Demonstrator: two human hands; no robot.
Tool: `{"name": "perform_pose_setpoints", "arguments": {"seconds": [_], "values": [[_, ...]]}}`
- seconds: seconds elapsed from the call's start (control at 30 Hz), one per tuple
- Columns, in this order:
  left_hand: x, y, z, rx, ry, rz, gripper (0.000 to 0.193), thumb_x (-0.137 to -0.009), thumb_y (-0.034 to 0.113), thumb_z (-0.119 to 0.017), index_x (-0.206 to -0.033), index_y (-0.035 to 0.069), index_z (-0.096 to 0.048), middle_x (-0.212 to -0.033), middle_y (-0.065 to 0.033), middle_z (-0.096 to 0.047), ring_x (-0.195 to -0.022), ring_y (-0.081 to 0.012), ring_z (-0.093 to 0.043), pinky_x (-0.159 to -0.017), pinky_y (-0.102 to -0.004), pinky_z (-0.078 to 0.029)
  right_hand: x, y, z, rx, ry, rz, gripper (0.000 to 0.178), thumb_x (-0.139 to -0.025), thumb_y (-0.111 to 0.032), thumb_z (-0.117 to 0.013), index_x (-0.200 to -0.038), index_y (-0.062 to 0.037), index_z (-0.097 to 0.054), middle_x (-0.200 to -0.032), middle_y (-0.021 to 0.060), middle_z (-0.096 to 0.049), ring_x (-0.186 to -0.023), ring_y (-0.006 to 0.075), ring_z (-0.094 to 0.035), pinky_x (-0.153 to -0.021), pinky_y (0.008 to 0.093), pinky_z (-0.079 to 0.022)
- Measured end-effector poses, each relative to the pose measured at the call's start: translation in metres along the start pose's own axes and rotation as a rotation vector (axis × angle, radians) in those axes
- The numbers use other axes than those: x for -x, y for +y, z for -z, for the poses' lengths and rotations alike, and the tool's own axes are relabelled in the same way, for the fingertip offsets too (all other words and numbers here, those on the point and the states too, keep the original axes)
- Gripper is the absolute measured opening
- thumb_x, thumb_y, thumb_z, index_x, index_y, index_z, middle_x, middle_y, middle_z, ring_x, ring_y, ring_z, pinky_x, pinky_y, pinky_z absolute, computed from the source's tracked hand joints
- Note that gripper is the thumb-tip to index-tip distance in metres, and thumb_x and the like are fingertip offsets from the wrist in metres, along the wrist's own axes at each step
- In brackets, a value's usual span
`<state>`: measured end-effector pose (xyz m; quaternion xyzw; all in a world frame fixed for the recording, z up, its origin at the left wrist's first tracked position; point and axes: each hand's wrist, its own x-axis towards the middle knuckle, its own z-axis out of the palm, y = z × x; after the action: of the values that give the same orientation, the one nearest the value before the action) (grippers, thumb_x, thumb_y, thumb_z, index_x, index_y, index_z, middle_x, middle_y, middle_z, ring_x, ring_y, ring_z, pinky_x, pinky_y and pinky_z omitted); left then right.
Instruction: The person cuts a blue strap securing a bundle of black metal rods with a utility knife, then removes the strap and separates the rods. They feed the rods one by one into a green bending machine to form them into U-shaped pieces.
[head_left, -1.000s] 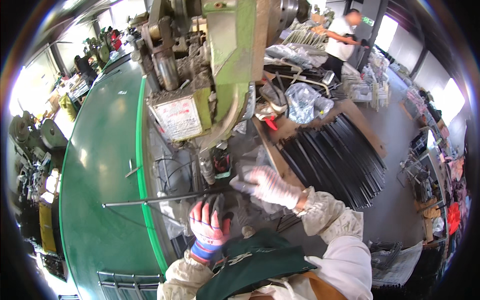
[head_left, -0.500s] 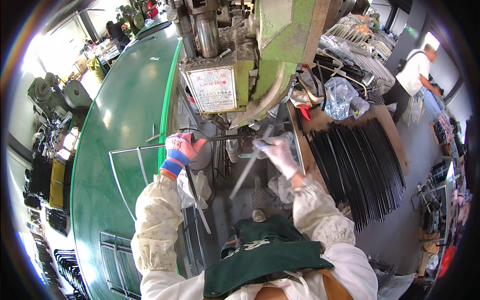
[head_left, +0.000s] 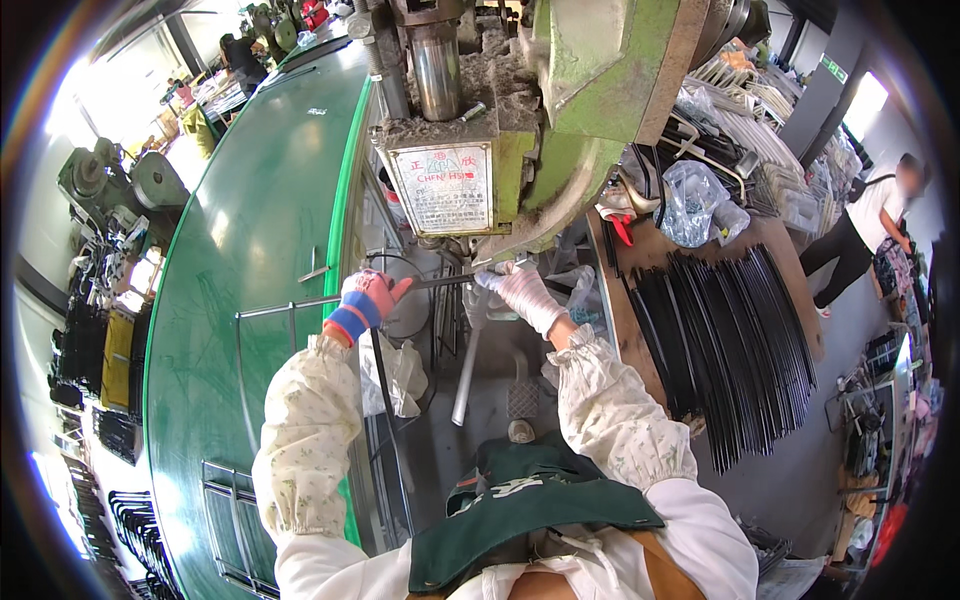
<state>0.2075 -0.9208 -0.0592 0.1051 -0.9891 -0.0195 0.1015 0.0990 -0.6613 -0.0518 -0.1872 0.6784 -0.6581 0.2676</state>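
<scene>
A dark metal tube frame reaches from over the green table to the press, its side tubes hanging downward. My left hand, in a pink and blue glove, is closed round its top tube. My right hand, in a pale glove, is at the tube's far right end, just under the press head. Its fingers are closed, and a pale metal bar slants down from them. The fingertips' exact hold is partly hidden. The green press with a white plate stands directly ahead.
The green table runs along my left. To the right, a brown board carries many curved black tubes and a clear plastic bag. A foot pedal is on the floor. A person is at the far right.
My right hand has moved left and slightly inward to the frame's end. The pale bar has swung closer to upright. The person at the right has shifted farther right.
</scene>
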Motion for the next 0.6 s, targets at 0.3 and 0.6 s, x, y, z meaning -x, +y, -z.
{"name": "perform_pose_setpoints", "arguments": {"seconds": [0.3, 0.6], "values": [[-0.023, -0.017, -0.018, -0.039, -0.168, -0.120, 0.063, -0.094, 0.059, -0.044, -0.069, 0.005, -0.068, -0.072, -0.0192, -0.066, -0.071, -0.0367, -0.065, -0.066, -0.0450, -0.050, 0.022, 0.011, -0.007, 0.174, -0.255, -0.142, 0.028, -0.088, -0.030, -0.071, -0.094, -0.0023, -0.072, -0.078, 0.0013, -0.070, -0.064, 0.0070, -0.061, -0.053, 0.0236, -0.050], [-0.025, -0.023, -0.038, -0.129, -0.178, -0.099, 0.065, -0.095, 0.061, -0.036, -0.074, 0.009, -0.070, -0.075, -0.0170, -0.068, -0.075, -0.0350, -0.067, -0.069, -0.0449, -0.052, 0.017, 0.024, -0.018, 0.059, -0.250, -0.221, 0.022, -0.087, -0.028, -0.072, -0.090, -0.0055, -0.072, -0.078, 0.0010, -0.071, -0.063, 0.0094, -0.063, -0.052, 0.0262, -0.050]]}}
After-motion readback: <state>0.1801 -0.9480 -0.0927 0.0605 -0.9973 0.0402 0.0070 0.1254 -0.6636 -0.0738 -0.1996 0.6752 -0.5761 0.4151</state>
